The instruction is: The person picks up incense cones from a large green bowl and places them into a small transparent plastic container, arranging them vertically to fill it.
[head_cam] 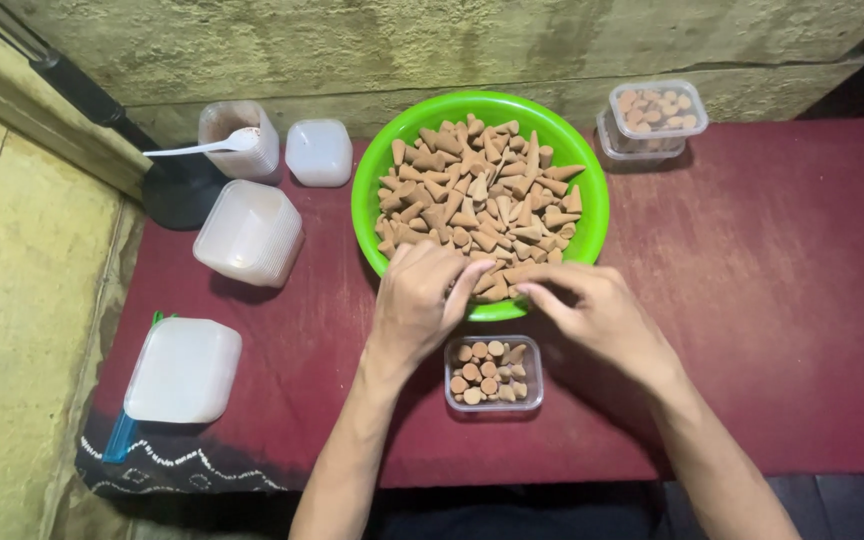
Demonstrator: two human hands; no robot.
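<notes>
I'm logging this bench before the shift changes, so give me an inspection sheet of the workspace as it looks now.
Surface: dark red cloth with a patterned black edge at the near left.
Job's things: green bowl heaped with brown cones; small clear box, partly filled with cones, below it.
Clutter: filled clear boxes stacked at the far right; white lid stacks on the left; tub with a white spoon.
Grips: left hand and right hand at the bowl's near rim, fingers on cones.
Cables: nothing seen.
Surroundings: rough stone wall behind; yellowish floor at left.
</notes>
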